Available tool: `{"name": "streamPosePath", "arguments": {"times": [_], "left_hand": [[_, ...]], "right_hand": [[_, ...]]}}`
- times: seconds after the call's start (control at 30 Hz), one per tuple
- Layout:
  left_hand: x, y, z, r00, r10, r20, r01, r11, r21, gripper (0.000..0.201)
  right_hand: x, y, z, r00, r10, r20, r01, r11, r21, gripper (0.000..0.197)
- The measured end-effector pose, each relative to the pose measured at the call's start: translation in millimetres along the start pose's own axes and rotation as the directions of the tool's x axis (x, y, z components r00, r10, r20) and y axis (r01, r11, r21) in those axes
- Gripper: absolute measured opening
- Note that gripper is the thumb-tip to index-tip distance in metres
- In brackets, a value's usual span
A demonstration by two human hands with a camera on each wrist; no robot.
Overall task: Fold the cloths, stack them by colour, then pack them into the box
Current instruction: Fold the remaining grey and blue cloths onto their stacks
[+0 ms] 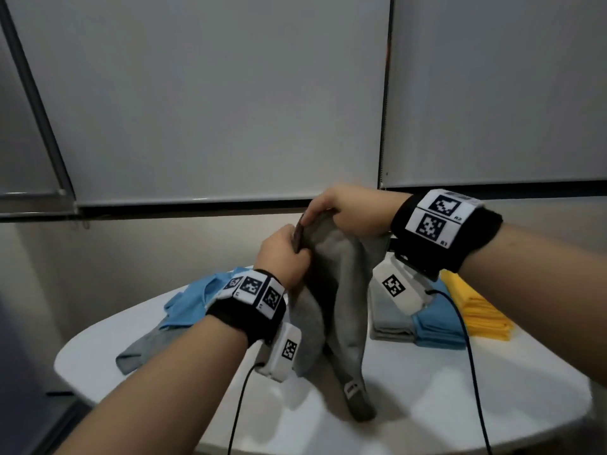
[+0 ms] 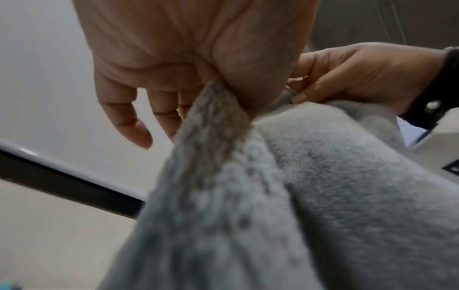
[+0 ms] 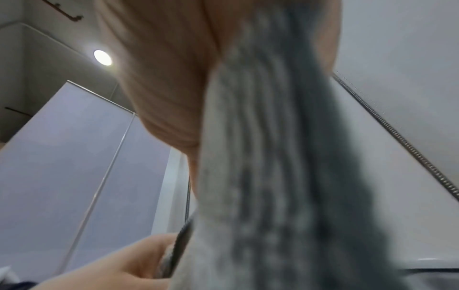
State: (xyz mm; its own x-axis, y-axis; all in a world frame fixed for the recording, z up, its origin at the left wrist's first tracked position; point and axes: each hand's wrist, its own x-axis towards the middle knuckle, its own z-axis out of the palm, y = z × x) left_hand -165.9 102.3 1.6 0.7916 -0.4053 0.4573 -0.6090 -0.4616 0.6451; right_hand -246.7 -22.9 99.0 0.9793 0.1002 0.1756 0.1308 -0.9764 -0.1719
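Note:
A grey cloth (image 1: 341, 310) hangs above the white table (image 1: 427, 405), its lower end with a small label touching the tabletop. My left hand (image 1: 285, 254) grips its top edge, and my right hand (image 1: 341, 211) pinches the same edge just above and to the right. In the left wrist view the grey cloth (image 2: 273, 196) runs out from under my left hand (image 2: 198, 64), with my right hand (image 2: 360, 78) pinching it behind. In the right wrist view the cloth (image 3: 273, 157) hangs blurred from my right hand (image 3: 168, 78), and my left hand (image 3: 129, 263) holds its edge below.
Unfolded blue cloth (image 1: 193, 300) and another grey cloth (image 1: 144, 349) lie on the table's left. At the right stand folded stacks: grey (image 1: 387, 320), blue (image 1: 437, 326) and yellow (image 1: 476, 307). Cables trail from both wrist cameras. Window blinds (image 1: 213, 93) hang behind.

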Motion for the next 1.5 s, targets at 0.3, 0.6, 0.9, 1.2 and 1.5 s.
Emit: {"name": "streamPosePath", "arguments": {"times": [0.3, 0.6, 0.9, 1.2, 1.5], "left_hand": [[10.9, -30.3, -66.4, 0.993, 0.012, 0.118, -0.043, 0.964, 0.262, 0.025], [23.8, -32.6, -114.8, 0.994, 0.108, -0.014, -0.095, 0.929, 0.358, 0.028], [20.8, -45.2, -143.3, 0.992, 0.126, 0.023, -0.127, 0.955, 0.267, 0.013], [3.1, -42.1, -131.9, 0.992, 0.086, 0.087, -0.092, 0.994, 0.065, 0.033], [2.7, -43.4, -140.1, 0.999, 0.043, -0.016, -0.045, 0.991, -0.127, 0.015]], "right_hand": [[-32.3, 63.7, -16.4, 0.937, 0.153, -0.314, -0.163, 0.987, -0.008, 0.009], [-57.3, 80.0, -11.3, 0.967, 0.197, -0.161, -0.135, 0.932, 0.336, 0.031], [-58.9, 91.7, -5.8, 0.958, 0.264, -0.108, -0.194, 0.880, 0.434, 0.015], [-53.1, 97.0, -1.8, 0.870, 0.375, -0.320, -0.142, 0.813, 0.565, 0.021], [-57.0, 92.4, 1.8, 0.846, 0.415, -0.335, -0.119, 0.759, 0.640, 0.024]]}}
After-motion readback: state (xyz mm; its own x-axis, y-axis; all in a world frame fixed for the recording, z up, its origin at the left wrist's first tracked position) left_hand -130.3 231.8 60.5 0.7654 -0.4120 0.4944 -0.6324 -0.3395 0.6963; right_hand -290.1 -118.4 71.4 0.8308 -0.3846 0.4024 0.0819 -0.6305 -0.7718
